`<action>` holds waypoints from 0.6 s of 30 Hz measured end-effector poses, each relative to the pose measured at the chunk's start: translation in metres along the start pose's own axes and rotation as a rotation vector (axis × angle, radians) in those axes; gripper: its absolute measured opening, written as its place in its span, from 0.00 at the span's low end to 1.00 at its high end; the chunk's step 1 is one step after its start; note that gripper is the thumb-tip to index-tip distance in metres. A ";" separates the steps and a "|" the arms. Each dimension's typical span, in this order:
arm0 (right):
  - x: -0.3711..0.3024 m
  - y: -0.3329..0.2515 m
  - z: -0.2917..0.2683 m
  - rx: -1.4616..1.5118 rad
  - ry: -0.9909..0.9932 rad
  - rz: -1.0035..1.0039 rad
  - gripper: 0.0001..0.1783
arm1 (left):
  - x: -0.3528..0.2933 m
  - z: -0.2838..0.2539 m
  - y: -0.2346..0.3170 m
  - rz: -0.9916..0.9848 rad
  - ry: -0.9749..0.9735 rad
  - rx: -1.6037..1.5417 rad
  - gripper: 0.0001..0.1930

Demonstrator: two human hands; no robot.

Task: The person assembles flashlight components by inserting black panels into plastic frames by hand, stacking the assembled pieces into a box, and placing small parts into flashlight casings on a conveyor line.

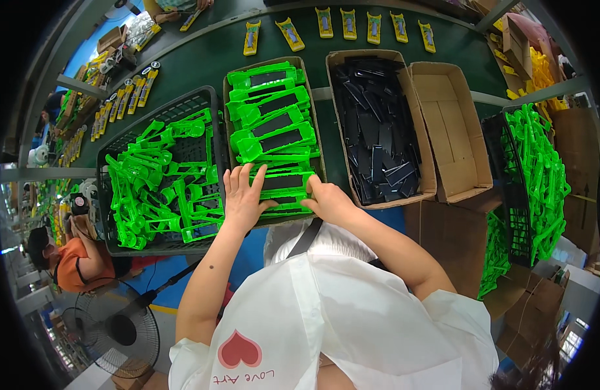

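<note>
- L hand: flat, fingers spread, palm down on the nearest green plastic piece w/ a black insert; pressing on it, not clamped round it.
- R hand: on the same piece's right end, fingers curled over the edge. Looks like a light grip, but the fingertips are hidden so can't tell for sure.
- Hands apart, one at each end of the piece, both at the near end of the cardboard box.
- That box is filled w/ a stack of like green pieces w/ black inserts, running away from the hands.
- Left of L hand, touching the box: black plastic crate full of loose green frames, jumbled.
- Right of R hand, just beside: second cardboard box holding loose black strips.
- Further right: empty-looking cardboard box, flaps up.
- Far right, well apart from R hand: another black crate piled w/ green parts.
- Beyond the boxes: dark green belt w/ yellow carded packs in a row.
- Lower left, below L forearm: another person in an orange top, and a floor fan.
- White apron/top w/ a red heart shape fills the lower middle.
</note>
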State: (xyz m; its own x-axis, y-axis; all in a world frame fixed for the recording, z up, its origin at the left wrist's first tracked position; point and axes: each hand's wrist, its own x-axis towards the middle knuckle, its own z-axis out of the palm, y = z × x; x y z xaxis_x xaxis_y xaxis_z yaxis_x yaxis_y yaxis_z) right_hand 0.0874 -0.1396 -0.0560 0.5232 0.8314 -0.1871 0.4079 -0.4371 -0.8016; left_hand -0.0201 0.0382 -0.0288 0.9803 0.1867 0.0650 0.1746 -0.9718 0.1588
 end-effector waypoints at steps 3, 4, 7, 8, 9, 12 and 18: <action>-0.001 -0.001 -0.024 0.286 -0.259 -0.006 0.20 | -0.017 -0.009 0.004 0.033 0.096 -0.023 0.36; -0.001 0.000 -0.036 0.273 -0.194 0.037 0.19 | -0.023 -0.013 0.005 -0.006 0.137 -0.046 0.31; 0.008 0.046 -0.075 0.089 0.251 0.194 0.12 | -0.020 -0.011 -0.010 -0.165 0.441 -0.185 0.21; 0.012 0.073 -0.087 -0.121 0.416 0.184 0.12 | -0.013 -0.008 -0.023 -0.247 0.558 -0.228 0.19; 0.019 0.086 -0.103 -0.238 0.427 0.289 0.16 | -0.006 -0.008 -0.039 -0.331 0.620 -0.216 0.16; 0.032 0.114 -0.115 -0.660 0.486 0.323 0.23 | 0.000 0.025 -0.116 -0.544 0.411 -0.173 0.10; 0.033 0.116 -0.090 -0.514 0.372 0.128 0.21 | -0.012 0.077 -0.179 -0.835 -0.290 -0.287 0.23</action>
State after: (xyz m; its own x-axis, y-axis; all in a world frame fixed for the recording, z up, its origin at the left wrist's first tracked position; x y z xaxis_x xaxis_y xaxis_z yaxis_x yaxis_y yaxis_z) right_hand 0.2191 -0.1931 -0.1042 0.7780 0.6280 0.0198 0.5833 -0.7103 -0.3940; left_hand -0.0561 0.1987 -0.1334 0.5387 0.7286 -0.4230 0.8424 -0.4581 0.2837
